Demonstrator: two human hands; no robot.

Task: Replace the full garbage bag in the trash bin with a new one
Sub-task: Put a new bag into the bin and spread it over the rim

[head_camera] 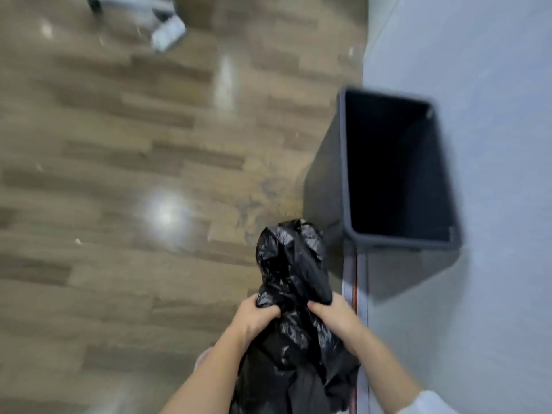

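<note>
A black plastic garbage bag (pixel 294 273) hangs crumpled in front of me, low in the view. My left hand (pixel 254 316) grips it on its left side and my right hand (pixel 336 316) grips it on its right side, both with fingers closed into the plastic. The dark grey rectangular trash bin (pixel 343 180) stands to the right against the wall, and no liner shows on its rim. Its inside looks dark. The bag's top end reaches close to the bin's near left corner. The picture is blurred by motion.
A pale blue-grey wall (pixel 478 55) runs along the right side behind the bin. Wood-pattern flooring (pixel 134 174) fills the left. A white and grey object (pixel 167 34) lies on the floor at the far top left. A thin red strip (pixel 355 282) runs along the wall's base.
</note>
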